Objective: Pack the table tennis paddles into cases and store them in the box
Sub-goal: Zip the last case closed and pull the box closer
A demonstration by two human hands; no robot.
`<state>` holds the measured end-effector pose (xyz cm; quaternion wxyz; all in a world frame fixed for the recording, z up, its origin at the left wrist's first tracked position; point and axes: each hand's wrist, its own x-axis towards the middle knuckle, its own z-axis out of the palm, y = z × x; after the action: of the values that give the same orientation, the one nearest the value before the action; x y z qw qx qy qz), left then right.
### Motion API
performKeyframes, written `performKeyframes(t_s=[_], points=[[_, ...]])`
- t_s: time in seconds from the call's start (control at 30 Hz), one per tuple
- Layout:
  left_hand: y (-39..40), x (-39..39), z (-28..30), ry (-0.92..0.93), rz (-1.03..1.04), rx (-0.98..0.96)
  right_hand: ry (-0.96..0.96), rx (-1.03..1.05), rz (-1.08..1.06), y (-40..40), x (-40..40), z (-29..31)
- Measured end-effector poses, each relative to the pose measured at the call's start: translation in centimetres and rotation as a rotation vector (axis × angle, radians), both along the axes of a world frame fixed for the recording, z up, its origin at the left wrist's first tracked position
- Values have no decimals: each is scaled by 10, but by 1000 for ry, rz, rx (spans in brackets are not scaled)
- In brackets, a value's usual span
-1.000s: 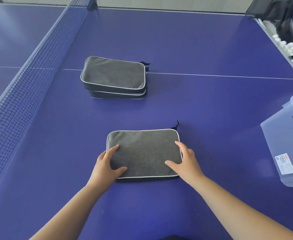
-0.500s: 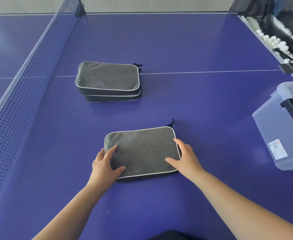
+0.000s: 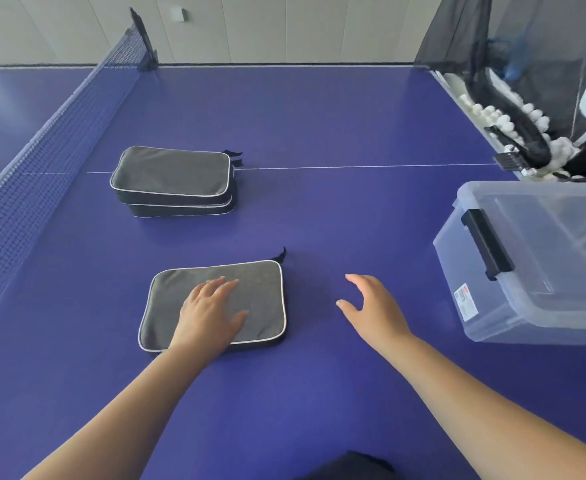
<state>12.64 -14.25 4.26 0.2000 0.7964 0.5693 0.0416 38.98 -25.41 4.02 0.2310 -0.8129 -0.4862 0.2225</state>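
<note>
1. Paddle case [image 3: 215,303], grey with a white edge, is seen lying flat on the blue table [image 3: 319,133], at about 7 o'clock from the middle of the view. It looks zipped shut, and no paddle can be seen.
2. The left hand [image 3: 212,313] is laid flat on top of this case, fingers spread and straight. Nothing is pinched or gripped by it.
3. The right hand [image 3: 374,306] is held just above the table at about 5 o'clock, clear of the case. Its fingers are spread and loose, and nothing is held in it.
4. Two more cases [image 3: 173,181] are stacked at about 11 o'clock, near the net [image 3: 42,161] and well apart from the near case.
5. The clear box [image 3: 492,289] sits at 3 o'clock. Its lid [image 3: 544,244] looks closed, with a black latch [image 3: 487,244] on the near end.
6. The packing looks done; the storing is not yet done, since no case is in the box.
7. What could go wrong: the lid may stay stuck if the latch is pulled by one hand only, and the light box could be dragged along the table.
8. The box sits close to the table edge, so it could be knocked off by a hard push.
9. The near case could be slid away if it is pressed sideways by the flat left hand.
</note>
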Motion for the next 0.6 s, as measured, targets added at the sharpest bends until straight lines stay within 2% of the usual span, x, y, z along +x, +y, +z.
performKeyframes(t_s=[0.3, 0.6], points=[[-55, 105, 23, 8, -87, 66, -250, -24, 114, -55, 84, 27], [-57, 193, 52, -150, -241, 22, -362, 166, -99, -88, 156, 73]])
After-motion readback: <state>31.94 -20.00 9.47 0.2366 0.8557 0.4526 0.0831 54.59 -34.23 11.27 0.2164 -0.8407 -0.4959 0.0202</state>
